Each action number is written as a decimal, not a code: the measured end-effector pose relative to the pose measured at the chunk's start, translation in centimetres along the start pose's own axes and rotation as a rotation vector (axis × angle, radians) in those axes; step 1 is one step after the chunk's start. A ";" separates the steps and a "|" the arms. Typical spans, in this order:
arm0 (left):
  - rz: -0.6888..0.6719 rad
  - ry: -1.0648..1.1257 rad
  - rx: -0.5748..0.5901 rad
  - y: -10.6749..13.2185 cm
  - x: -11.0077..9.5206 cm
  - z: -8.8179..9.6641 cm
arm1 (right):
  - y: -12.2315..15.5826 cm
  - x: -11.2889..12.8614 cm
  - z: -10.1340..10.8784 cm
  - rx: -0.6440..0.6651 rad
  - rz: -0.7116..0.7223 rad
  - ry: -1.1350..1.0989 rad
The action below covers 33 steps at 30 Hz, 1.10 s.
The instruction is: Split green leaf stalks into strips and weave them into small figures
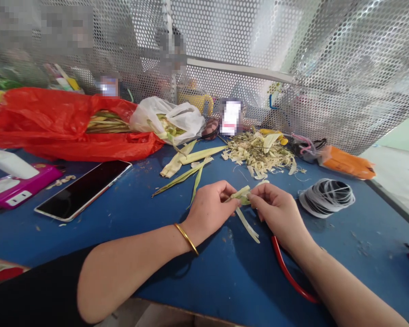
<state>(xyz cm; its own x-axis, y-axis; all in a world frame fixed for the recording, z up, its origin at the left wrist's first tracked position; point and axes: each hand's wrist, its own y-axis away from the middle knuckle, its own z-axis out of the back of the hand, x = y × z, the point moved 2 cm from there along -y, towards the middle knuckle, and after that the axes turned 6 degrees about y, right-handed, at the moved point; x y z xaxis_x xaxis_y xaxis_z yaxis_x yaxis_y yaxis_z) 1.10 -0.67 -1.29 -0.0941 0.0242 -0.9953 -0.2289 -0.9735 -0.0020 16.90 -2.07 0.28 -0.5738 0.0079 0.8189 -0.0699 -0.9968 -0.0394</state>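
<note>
Red curved handle (pixel 291 275) lies on worktop (pixel 225 286) near your right hand (pixel 276 210). This and left hand (pixel 211 208) both pinch pale leaf strip (pixel 241 194) between them; exact hold seems partly hidden. Keep pinches close, tension light. Beyond, leaf scraps (pixel 259 154) lie heaped.

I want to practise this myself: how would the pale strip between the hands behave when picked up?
The pale strip probably bends easily and weighs little, as it looks thin and narrow. It may split lengthwise, judging by the heap of shreds behind.
</note>
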 end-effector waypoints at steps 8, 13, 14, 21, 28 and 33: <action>-0.060 -0.070 0.017 0.0 0.6 -0.1 | 0.2 0.8 -0.9 0.123 0.004 -0.356; -0.082 -0.065 0.015 0.0 0.4 0.0 | 0.0 0.5 -0.6 0.140 0.032 -0.356; -0.085 -0.064 0.013 0.0 0.3 0.1 | 0.0 0.4 -0.5 0.130 0.028 -0.337; 0.002 0.025 -0.015 -0.1 -0.4 0.1 | 0.1 0.4 0.0 0.001 0.108 -0.102; 0.024 0.078 -0.046 -0.3 -0.4 0.2 | 0.3 0.8 0.1 -0.020 0.086 -0.155; 0.085 0.154 -0.052 -0.4 -0.2 0.1 | 0.5 1.1 0.0 -0.033 0.123 -0.174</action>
<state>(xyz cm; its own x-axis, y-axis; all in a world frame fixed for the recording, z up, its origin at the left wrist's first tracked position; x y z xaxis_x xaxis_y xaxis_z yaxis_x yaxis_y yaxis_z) 1.09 -0.28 -1.08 0.0392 -0.0900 -0.9952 -0.1758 -0.9810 0.0818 16.23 -2.55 1.18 -0.4302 -0.1305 0.8933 -0.0362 -0.9862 -0.1615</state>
